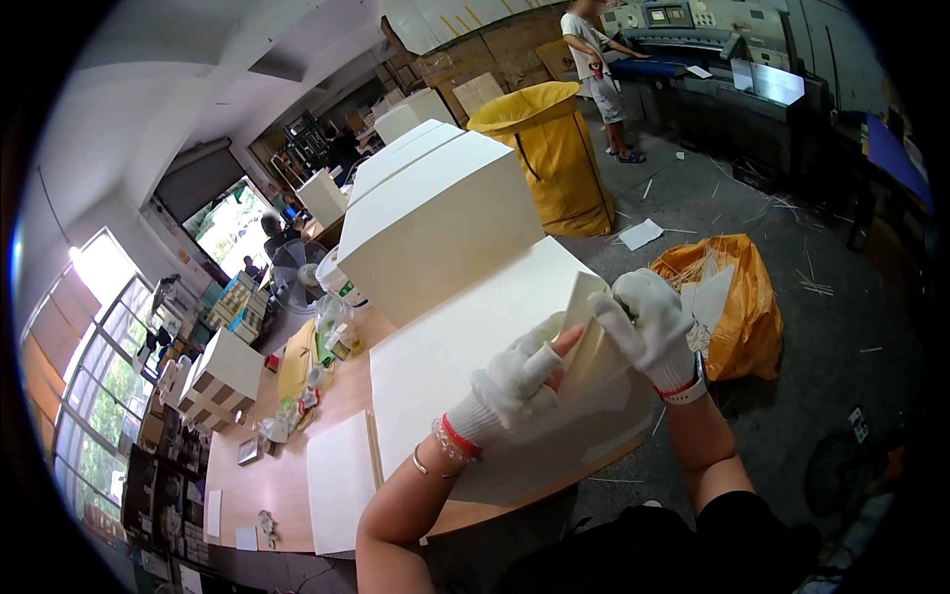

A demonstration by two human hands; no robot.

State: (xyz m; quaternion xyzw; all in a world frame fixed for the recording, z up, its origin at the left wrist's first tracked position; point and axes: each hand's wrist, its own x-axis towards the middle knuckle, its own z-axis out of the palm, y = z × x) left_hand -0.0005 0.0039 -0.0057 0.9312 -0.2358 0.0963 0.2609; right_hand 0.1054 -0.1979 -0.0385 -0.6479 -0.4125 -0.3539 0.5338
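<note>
**Raised white paper (pixel 589 351), over table (pixel 242 485)**

Left hand (pixel 520 381): gloved, fingers curled at paper's left side; firmness of grip impossible to tell. Paper: between both hands, immediately right of left; long axis running forward, far end pointing away. Right hand (pixel 643 322): equally near, fingers bent, grip likewise unclear.

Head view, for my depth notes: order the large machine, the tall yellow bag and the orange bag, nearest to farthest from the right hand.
1. Orange bag: just right of the right hand.
2. Tall yellow bag: farther back, upper middle.
3. Large machine: farthest back, upper right.
</note>
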